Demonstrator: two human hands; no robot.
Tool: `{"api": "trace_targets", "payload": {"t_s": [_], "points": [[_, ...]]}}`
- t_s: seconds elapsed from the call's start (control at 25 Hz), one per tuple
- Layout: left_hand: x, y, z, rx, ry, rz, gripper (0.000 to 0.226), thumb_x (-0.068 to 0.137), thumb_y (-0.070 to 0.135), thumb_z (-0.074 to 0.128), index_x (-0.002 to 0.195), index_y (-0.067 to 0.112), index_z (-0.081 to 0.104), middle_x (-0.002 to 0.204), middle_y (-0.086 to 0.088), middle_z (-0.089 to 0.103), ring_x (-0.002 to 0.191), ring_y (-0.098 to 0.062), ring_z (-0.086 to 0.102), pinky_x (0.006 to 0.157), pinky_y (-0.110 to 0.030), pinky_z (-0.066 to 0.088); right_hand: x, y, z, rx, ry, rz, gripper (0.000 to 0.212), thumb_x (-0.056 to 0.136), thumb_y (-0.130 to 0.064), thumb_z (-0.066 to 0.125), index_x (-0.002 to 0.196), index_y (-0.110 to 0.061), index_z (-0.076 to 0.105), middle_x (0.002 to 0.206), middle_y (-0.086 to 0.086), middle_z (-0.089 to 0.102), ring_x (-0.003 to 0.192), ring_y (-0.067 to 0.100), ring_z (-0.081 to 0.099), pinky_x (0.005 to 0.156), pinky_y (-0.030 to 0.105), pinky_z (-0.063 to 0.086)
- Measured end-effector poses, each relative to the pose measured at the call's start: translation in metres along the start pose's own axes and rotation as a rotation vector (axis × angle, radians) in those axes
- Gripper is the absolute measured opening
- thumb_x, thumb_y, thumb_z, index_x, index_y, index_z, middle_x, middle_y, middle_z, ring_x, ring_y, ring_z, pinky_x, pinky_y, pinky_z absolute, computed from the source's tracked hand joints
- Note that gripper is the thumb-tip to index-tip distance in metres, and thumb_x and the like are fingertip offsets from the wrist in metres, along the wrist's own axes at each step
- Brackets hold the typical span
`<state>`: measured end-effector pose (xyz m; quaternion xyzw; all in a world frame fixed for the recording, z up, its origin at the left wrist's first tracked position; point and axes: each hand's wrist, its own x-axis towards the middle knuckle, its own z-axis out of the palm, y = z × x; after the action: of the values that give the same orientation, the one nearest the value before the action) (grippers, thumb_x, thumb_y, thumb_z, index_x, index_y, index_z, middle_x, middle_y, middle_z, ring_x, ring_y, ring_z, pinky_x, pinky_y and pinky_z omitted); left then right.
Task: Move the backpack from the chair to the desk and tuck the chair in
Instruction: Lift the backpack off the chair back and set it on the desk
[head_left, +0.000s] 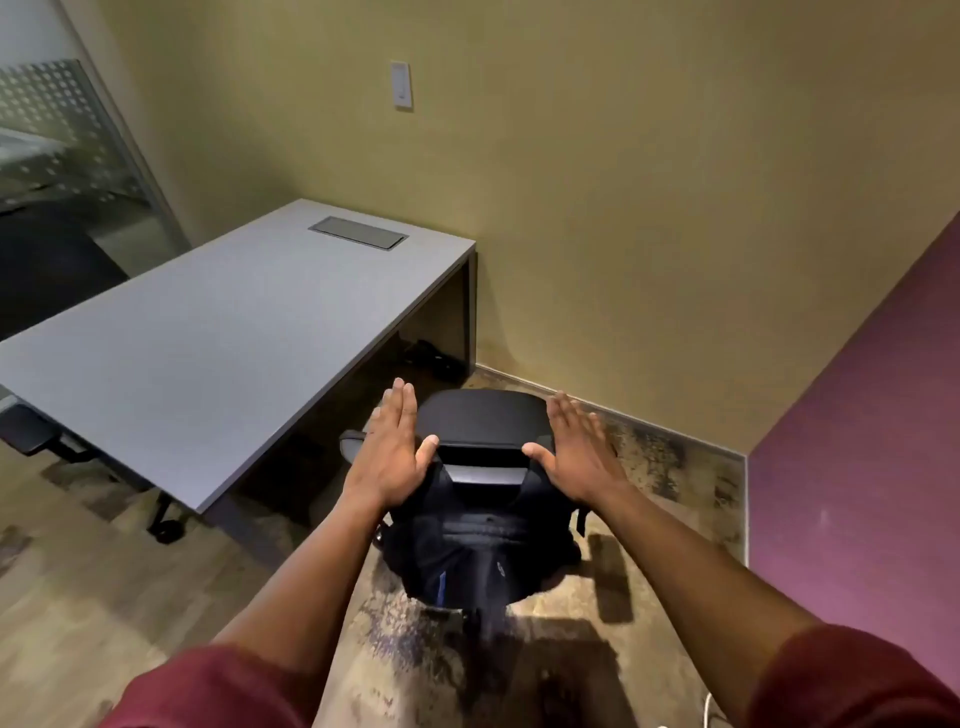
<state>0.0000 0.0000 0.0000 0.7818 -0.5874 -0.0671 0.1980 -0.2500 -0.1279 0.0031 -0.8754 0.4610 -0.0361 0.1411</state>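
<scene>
A dark backpack (467, 551) rests on the seat of a black office chair (480, 418), which stands on the floor to the right of the grey desk (208, 353). The chair's backrest points toward the far wall. My left hand (392, 452) hovers flat with fingers apart at the left side of the backrest and the top of the backpack. Opposite it, my right hand (574, 452) is spread flat at the right side. Neither hand grips anything. Whether the palms touch the backpack I cannot tell.
The desk has a metal cable hatch (357, 232) near its far edge. A second black chair (31, 428) pokes out at the desk's left. A tan wall lies ahead and a purple wall (857, 441) stands at the right. Cables (434, 356) lie under the desk.
</scene>
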Motion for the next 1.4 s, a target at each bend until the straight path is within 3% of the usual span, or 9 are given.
{"api": "trace_targets", "payload": {"t_s": [0.36, 0.6, 0.72, 0.88, 1.0, 1.12, 1.4], "points": [[-0.020, -0.002, 0.016, -0.001, -0.089, -0.056, 0.078, 0.101, 0.048, 0.035, 0.158, 0.009, -0.002, 0.166, -0.012, -0.005, 0.153, -0.025, -0.005, 0.123, -0.039, 0.002, -0.019, -0.005, 0.018, 0.080, -0.043, 0.057, 0.069, 0.103, -0.054, 0.029, 0.158, -0.014, 0.021, 0.167, 0.008, 0.017, 0.155, 0.027, 0.008, 0.124, 0.044, 0.005], [-0.036, 0.002, 0.025, 0.021, -0.039, -0.119, 0.074, 0.102, 0.049, 0.030, 0.157, 0.006, 0.005, 0.166, -0.014, 0.001, 0.153, -0.027, -0.003, 0.122, -0.039, 0.000, -0.036, -0.014, 0.024, 0.115, 0.016, 0.086, 0.063, 0.103, -0.050, 0.032, 0.157, -0.017, 0.024, 0.167, 0.008, 0.018, 0.154, 0.028, 0.009, 0.124, 0.045, 0.010], [-0.043, 0.007, 0.028, -0.001, 0.008, -0.158, 0.075, 0.102, 0.047, 0.036, 0.157, 0.005, 0.008, 0.166, -0.016, 0.006, 0.153, -0.029, 0.003, 0.123, -0.040, 0.003, -0.042, -0.022, 0.022, 0.098, 0.055, 0.153, 0.064, 0.102, -0.050, 0.039, 0.155, -0.017, 0.029, 0.164, 0.009, 0.025, 0.151, 0.034, 0.018, 0.121, 0.047, 0.020], [-0.049, 0.006, 0.029, 0.020, 0.023, -0.224, 0.078, 0.098, 0.052, 0.041, 0.155, 0.004, 0.018, 0.163, -0.019, 0.019, 0.151, -0.033, 0.016, 0.123, -0.045, 0.014, -0.049, -0.034, 0.022, 0.098, 0.190, 0.321, 0.073, 0.093, -0.054, 0.054, 0.149, -0.010, 0.034, 0.148, 0.014, 0.040, 0.126, 0.037, 0.038, 0.104, 0.046, 0.038], [-0.048, 0.011, 0.022, 0.119, 0.109, -0.325, 0.078, 0.092, 0.060, 0.044, 0.148, 0.007, 0.037, 0.146, -0.018, 0.046, 0.135, -0.037, 0.038, 0.109, -0.050, 0.036, -0.045, -0.037, 0.019, 0.212, 0.198, 0.471, 0.079, 0.085, -0.057, 0.064, 0.142, -0.009, 0.037, 0.136, 0.019, 0.040, 0.123, 0.040, 0.040, 0.100, 0.047, 0.042], [-0.033, 0.016, 0.009, 0.088, 0.096, -0.470, 0.071, 0.090, 0.062, 0.046, 0.140, 0.012, 0.046, 0.133, -0.018, 0.054, 0.121, -0.039, 0.045, 0.097, -0.051, 0.041, -0.037, -0.037, 0.013, 0.255, 0.162, 0.544, 0.080, 0.079, -0.061, 0.068, 0.136, -0.012, 0.043, 0.133, 0.018, 0.041, 0.124, 0.041, 0.043, 0.096, 0.048, 0.045], [0.019, 0.000, -0.003, -0.264, -0.027, -0.727, 0.049, 0.082, 0.046, 0.065, 0.112, 0.007, 0.067, 0.113, -0.017, 0.070, 0.106, -0.035, 0.063, 0.085, -0.038, 0.050, -0.008, -0.028, -0.007, 0.274, 0.026, 0.705, 0.098, 0.067, -0.069, 0.073, 0.137, -0.007, 0.043, 0.142, 0.019, 0.047, 0.131, 0.038, 0.043, 0.100, 0.051, 0.044]]}}
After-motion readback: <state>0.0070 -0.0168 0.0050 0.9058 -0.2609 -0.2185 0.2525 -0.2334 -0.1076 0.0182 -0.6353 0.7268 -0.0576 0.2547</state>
